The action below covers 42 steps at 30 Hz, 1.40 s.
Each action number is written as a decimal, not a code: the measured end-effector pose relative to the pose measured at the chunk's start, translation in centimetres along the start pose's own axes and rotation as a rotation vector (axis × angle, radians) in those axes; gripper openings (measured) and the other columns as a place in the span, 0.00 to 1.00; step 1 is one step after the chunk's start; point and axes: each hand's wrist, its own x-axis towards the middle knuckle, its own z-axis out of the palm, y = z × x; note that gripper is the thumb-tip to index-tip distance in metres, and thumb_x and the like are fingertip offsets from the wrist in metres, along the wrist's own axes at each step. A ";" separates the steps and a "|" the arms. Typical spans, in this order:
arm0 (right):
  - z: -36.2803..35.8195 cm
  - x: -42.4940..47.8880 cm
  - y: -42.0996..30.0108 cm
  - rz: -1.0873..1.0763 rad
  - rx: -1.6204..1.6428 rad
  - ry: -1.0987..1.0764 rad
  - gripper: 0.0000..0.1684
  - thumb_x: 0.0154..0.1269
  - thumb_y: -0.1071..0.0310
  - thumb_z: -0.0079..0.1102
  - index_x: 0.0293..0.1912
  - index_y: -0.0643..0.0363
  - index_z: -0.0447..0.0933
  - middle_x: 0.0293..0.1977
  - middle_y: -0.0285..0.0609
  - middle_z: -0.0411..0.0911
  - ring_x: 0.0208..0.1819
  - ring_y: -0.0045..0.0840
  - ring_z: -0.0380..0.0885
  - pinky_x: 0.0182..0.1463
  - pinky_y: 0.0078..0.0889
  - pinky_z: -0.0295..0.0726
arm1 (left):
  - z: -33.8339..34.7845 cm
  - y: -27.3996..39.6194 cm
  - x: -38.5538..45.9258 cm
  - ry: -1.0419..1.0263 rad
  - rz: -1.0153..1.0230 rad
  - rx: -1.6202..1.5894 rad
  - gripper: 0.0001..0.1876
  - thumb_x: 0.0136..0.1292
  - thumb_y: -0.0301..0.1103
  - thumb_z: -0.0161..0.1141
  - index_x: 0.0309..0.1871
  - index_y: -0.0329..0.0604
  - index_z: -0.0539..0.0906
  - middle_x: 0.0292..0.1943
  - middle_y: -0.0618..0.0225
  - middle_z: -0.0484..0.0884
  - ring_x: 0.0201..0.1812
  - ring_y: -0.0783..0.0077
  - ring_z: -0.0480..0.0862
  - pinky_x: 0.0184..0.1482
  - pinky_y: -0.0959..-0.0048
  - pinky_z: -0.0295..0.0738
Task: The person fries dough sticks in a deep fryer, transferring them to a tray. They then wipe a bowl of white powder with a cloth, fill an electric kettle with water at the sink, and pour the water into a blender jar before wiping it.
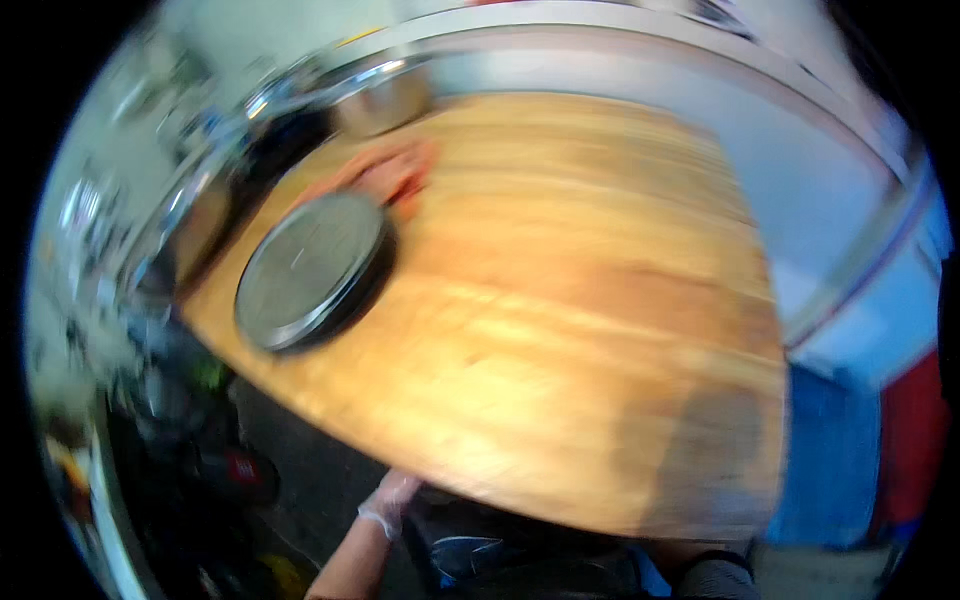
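Note:
My left hand, in a clear plastic glove, is at the underside of the front edge of a wooden tabletop. The edge hides its fingers, so I cannot see whether they hold anything. My right hand is out of view; a blurred dark, banded shape appears at the bottom right, below the table's edge. On the left part of the tabletop lies a round, flat-topped object with a shiny rim and dark side, perhaps a pan or lid. Behind it, partly covered by it, lies a crumpled orange cloth.
A steel pot stands by the table's far left corner. Blurred metal cookware lines the left side. A pale wall panel runs behind the table. Blue and red panels stand at the right. Dark floor shows below left.

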 end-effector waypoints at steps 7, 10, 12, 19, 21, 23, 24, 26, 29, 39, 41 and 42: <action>5.8 7.8 -2.4 -0.034 -0.392 0.066 0.17 0.62 0.71 0.62 0.51 0.58 0.75 0.38 0.35 0.79 0.42 0.16 0.78 0.47 0.21 0.77 | -7.0 -8.5 3.5 0.043 -0.077 -0.473 0.03 0.63 0.25 0.55 0.35 0.42 0.79 0.35 0.69 0.81 0.39 0.74 0.80 0.46 0.76 0.74; 6.4 10.1 -2.8 -0.144 -0.330 0.196 0.13 0.61 0.72 0.62 0.46 0.59 0.76 0.36 0.39 0.80 0.39 0.20 0.79 0.45 0.23 0.79 | -8.6 -7.7 2.8 0.084 -0.115 -0.410 0.03 0.64 0.25 0.55 0.37 0.42 0.80 0.34 0.70 0.80 0.38 0.76 0.79 0.45 0.78 0.73; 5.2 12.3 -3.1 -0.168 -0.379 0.406 0.09 0.64 0.74 0.59 0.45 0.59 0.77 0.36 0.36 0.79 0.37 0.19 0.79 0.46 0.23 0.78 | -9.4 -8.9 4.0 0.070 -0.037 -0.338 0.03 0.64 0.28 0.57 0.39 0.40 0.80 0.33 0.71 0.80 0.37 0.77 0.78 0.44 0.79 0.73; -2.8 20.7 -5.2 -0.336 -0.272 0.744 0.22 0.59 0.74 0.63 0.53 0.65 0.72 0.45 0.48 0.78 0.45 0.27 0.79 0.51 0.28 0.78 | -2.3 -3.9 12.7 0.447 0.794 0.401 0.22 0.53 0.32 0.66 0.53 0.41 0.76 0.44 0.56 0.80 0.42 0.55 0.81 0.46 0.61 0.76; -1.9 23.8 -5.3 -0.223 -0.574 0.780 0.23 0.58 0.74 0.64 0.53 0.65 0.72 0.43 0.49 0.79 0.44 0.28 0.80 0.49 0.29 0.79 | -2.3 -3.6 14.9 0.332 0.758 0.574 0.31 0.47 0.30 0.67 0.58 0.44 0.72 0.52 0.57 0.75 0.50 0.51 0.77 0.49 0.59 0.73; -4.8 23.7 -3.1 -0.312 -0.497 0.831 0.21 0.57 0.74 0.65 0.51 0.64 0.73 0.40 0.46 0.81 0.42 0.26 0.81 0.47 0.28 0.79 | -0.4 -1.5 15.1 0.402 0.890 0.768 0.26 0.49 0.30 0.64 0.55 0.47 0.74 0.51 0.59 0.74 0.51 0.54 0.76 0.50 0.61 0.71; -4.4 24.0 -3.1 -0.326 -0.520 0.841 0.20 0.57 0.74 0.65 0.50 0.63 0.73 0.38 0.45 0.81 0.40 0.25 0.81 0.46 0.27 0.79 | -0.4 -2.0 15.7 0.440 0.940 0.807 0.25 0.50 0.30 0.62 0.54 0.47 0.74 0.50 0.59 0.74 0.50 0.55 0.76 0.50 0.62 0.70; -3.9 24.2 -3.5 -0.267 -0.761 0.846 0.19 0.57 0.74 0.64 0.49 0.63 0.73 0.36 0.43 0.81 0.38 0.23 0.80 0.44 0.26 0.79 | -0.7 -2.8 17.2 0.518 1.038 0.885 0.22 0.52 0.30 0.59 0.53 0.48 0.75 0.48 0.60 0.75 0.49 0.58 0.76 0.49 0.63 0.69; -3.8 24.3 -3.6 -0.251 -0.699 0.789 0.17 0.57 0.75 0.64 0.47 0.63 0.73 0.35 0.41 0.80 0.37 0.19 0.79 0.42 0.23 0.78 | -1.2 -3.1 17.6 0.492 1.030 0.946 0.18 0.54 0.30 0.56 0.51 0.49 0.76 0.47 0.61 0.75 0.47 0.59 0.76 0.48 0.63 0.69; -3.9 22.5 -3.1 -0.251 -0.607 0.985 0.18 0.55 0.77 0.67 0.45 0.61 0.73 0.31 0.36 0.76 0.33 0.17 0.74 0.39 0.20 0.75 | -0.5 -2.0 18.3 0.461 0.978 0.940 0.19 0.53 0.32 0.58 0.51 0.51 0.75 0.48 0.62 0.75 0.48 0.59 0.76 0.50 0.63 0.68; -3.2 20.9 -4.0 -0.280 -0.366 0.972 0.17 0.55 0.78 0.66 0.45 0.61 0.73 0.32 0.36 0.76 0.34 0.17 0.75 0.40 0.20 0.75 | -2.0 -2.1 18.9 0.434 0.829 0.977 0.25 0.51 0.31 0.61 0.55 0.49 0.75 0.50 0.60 0.75 0.48 0.57 0.76 0.49 0.61 0.69; -3.0 20.5 -3.9 -0.327 -0.347 0.938 0.17 0.56 0.78 0.65 0.45 0.60 0.72 0.34 0.35 0.76 0.35 0.16 0.74 0.41 0.19 0.75 | -2.0 -2.2 19.1 0.432 0.916 0.949 0.26 0.50 0.32 0.63 0.57 0.46 0.74 0.49 0.58 0.75 0.48 0.55 0.76 0.50 0.60 0.69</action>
